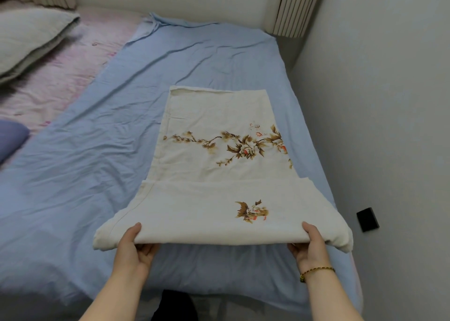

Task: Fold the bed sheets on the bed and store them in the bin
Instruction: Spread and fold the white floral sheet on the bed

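The left hand (132, 244) and right hand (310, 244) each grasp the near fold of the soft, light floral sheet (219, 150), which probably sags unless held near both corners.

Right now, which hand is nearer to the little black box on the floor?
Right. The right hand holds the near edge of the floral sheet, with the black box just off to its right, beside the bed. The left hand holds the same edge, farther left.
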A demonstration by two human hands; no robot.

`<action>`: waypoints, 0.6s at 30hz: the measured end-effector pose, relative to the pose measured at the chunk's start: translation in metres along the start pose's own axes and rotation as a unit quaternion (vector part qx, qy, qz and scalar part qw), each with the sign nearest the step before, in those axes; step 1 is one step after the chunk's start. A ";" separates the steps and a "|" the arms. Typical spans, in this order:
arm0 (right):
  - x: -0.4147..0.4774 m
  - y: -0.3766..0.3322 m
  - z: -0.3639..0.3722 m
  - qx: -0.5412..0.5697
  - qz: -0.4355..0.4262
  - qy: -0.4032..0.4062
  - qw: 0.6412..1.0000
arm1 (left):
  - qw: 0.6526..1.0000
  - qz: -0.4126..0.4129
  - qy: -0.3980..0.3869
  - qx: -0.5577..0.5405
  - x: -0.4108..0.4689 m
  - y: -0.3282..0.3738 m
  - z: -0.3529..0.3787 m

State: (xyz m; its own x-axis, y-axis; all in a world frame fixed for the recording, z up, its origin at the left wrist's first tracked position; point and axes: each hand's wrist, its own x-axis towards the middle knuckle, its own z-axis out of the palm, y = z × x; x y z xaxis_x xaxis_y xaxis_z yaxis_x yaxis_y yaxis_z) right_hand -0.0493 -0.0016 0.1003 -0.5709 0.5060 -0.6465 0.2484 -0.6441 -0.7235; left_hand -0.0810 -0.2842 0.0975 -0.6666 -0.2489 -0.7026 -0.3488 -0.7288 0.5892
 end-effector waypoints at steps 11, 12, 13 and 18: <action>0.047 -0.036 0.061 -0.080 -0.069 0.039 0.994 | 0.998 0.036 -0.018 0.054 0.054 0.032 0.056; 0.052 -0.041 0.070 -0.084 -0.075 0.043 0.993 | 0.997 0.038 -0.016 0.060 0.061 0.038 0.063; 0.056 -0.046 0.077 -0.090 -0.078 0.049 0.992 | 0.997 0.040 -0.012 0.065 0.066 0.043 0.069; 0.079 -0.068 0.121 -0.115 -0.090 0.073 0.987 | 0.995 0.027 -0.016 0.094 0.107 0.070 0.104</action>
State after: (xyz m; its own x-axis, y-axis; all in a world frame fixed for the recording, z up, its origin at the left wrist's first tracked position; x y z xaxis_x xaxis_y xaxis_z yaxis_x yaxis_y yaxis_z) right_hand -0.2058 0.0126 0.1274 -0.5076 0.6884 -0.5181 0.3335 -0.3975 -0.8549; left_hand -0.2456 -0.2955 0.1053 -0.7078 -0.2618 -0.6561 -0.4262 -0.5824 0.6922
